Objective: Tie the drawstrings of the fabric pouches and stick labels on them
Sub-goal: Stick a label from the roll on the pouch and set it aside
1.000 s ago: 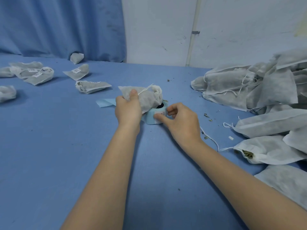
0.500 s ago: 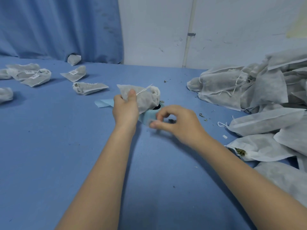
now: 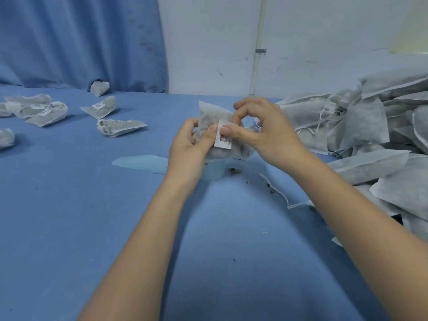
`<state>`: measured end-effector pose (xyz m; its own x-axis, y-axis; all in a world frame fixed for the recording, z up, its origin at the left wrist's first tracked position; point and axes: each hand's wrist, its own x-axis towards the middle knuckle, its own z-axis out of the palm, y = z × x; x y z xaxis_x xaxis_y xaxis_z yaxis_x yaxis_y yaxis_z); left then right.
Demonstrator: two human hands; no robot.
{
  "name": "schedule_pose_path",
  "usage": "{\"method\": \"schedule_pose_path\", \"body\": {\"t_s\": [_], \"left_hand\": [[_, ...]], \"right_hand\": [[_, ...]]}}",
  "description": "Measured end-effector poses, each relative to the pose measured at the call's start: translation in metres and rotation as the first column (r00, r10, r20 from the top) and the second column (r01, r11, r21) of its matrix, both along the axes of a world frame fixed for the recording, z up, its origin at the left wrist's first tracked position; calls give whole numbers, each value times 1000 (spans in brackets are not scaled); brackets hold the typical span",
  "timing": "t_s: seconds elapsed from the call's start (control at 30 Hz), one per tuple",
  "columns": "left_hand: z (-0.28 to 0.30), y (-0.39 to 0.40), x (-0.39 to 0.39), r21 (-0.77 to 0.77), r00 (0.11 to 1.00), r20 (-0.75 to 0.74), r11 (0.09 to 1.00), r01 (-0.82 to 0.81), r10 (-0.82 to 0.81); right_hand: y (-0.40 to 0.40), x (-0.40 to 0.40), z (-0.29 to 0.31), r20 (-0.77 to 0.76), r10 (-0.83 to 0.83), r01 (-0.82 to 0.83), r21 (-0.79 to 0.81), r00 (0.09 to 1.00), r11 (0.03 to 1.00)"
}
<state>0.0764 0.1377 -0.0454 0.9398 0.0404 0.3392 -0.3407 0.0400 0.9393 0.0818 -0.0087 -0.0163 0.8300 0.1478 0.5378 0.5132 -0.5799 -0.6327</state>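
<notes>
Your left hand (image 3: 185, 147) holds a filled fabric pouch (image 3: 215, 126) in a closed grip above the blue counter (image 3: 69, 216), its thumb on the edge of a white barcode label (image 3: 223, 137). Your right hand (image 3: 261, 130) presses that label onto the pouch, thumb and forefinger pinching it, just above the label roll (image 3: 214, 170).
</notes>
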Motion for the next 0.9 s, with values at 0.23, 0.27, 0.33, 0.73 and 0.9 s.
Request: {"method": "schedule_pose_path", "body": {"t_s": [0.23,0.27,0.33,0.73,0.9], "left_hand": [[2,-3,-3,-115,990,-43,985,132,-138],[2,-3,-4,-95,987,-49,984,148,-153],[1,-5,-4,-72,984,-61,984,162,-166],[1,-10,-1,-271,986,-126,960,74,-111],[-1,-11,1,-338,979,-176,940,38,-103]], "right_hand": [[-2,1,3,-155,50,-4,281,987,960],[-3,1,4,-179,67,-9,307,982,952],[-3,2,6,-202,90,-17,339,975,941],[7,-2,-16,-332,135,83,568,933,819],[17,-4,-31,-289,322,98,861,902,499]]}}
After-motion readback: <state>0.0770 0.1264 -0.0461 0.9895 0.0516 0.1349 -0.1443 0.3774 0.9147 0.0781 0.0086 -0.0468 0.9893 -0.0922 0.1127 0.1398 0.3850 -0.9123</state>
